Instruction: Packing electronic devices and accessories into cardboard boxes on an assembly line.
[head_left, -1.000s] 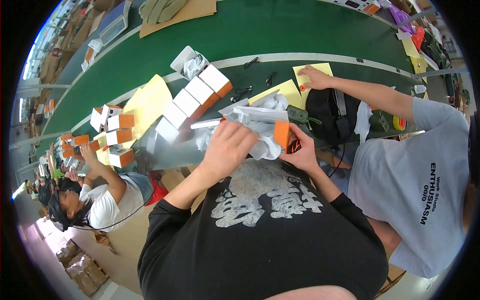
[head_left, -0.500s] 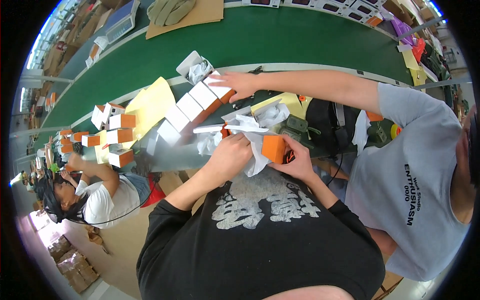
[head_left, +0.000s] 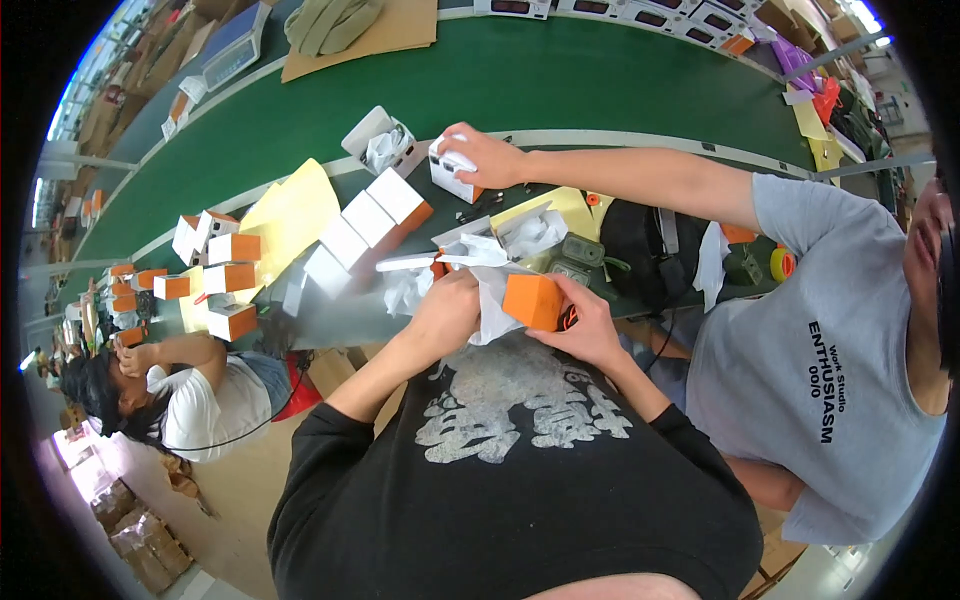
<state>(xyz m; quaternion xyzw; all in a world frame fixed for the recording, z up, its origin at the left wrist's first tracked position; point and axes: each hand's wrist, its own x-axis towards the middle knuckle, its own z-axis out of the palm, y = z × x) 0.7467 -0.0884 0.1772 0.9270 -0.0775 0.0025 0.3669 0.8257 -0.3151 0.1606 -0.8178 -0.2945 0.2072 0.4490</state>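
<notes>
My right hand (head_left: 585, 325) is wrapped round an orange box (head_left: 533, 301) close to my chest. Something black and orange shows between the box and my fingers, too covered to name. My left hand (head_left: 447, 312) is closed at the edge of crumpled white tissue paper (head_left: 495, 300), which hangs beside the orange box. Its fingertips are partly hidden. Just beyond it, an opened white box (head_left: 412, 263) with an orange inside lies among more tissue paper. A row of white and orange boxes (head_left: 368, 220) stands on the bench, left of that paper.
At the right, a co-worker's hand (head_left: 485, 158) grips a white box (head_left: 450, 170). Green pouches (head_left: 580, 255) and a black bag (head_left: 640, 250) lie right of my hands. Yellow sheets (head_left: 295, 215) and several boxes (head_left: 233, 277) are at left, near another person. A green belt (head_left: 560, 95) runs behind.
The co-worker's hand has taken the end box off the row and moved it right. My hands stay close together at the orange box and paper. The person at left has raised a hand toward the head.
</notes>
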